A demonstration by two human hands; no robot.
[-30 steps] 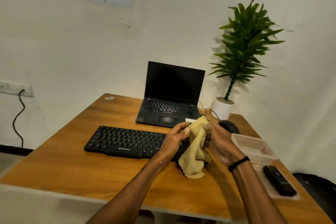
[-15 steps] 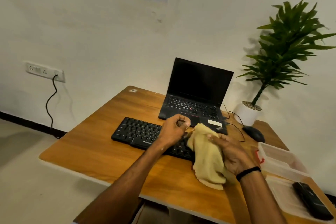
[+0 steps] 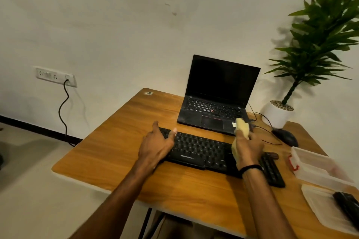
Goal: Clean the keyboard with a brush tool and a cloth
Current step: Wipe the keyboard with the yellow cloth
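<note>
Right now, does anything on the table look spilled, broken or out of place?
Nothing stands out. The keyboard lies flat; the left hand rests on it, the right hand grips the cloth. No spill or damage shows.

One head-worn camera looks from above the near edge of the tabletop (image 3: 120, 141), forward and down across it toward the wall (image 3: 116, 35) behind the far edge. The view is slightly skewed: the near-left corner sits left of mid-frame, while the right edge runs out of the picture at lower right, cutting off a clear tray (image 3: 320, 165). Both forearms enter from the bottom. The left hand (image 3: 155, 145) on the keyboard (image 3: 202, 151) and the right hand (image 3: 248, 147) gripping the cloth (image 3: 241, 125) sit near centre, close to the lens. The wide angle also takes in the laptop (image 3: 221, 83) and plant (image 3: 320, 35) at the far edge, and a wall socket (image 3: 55, 76) and floor (image 3: 29, 170) at left.
</note>
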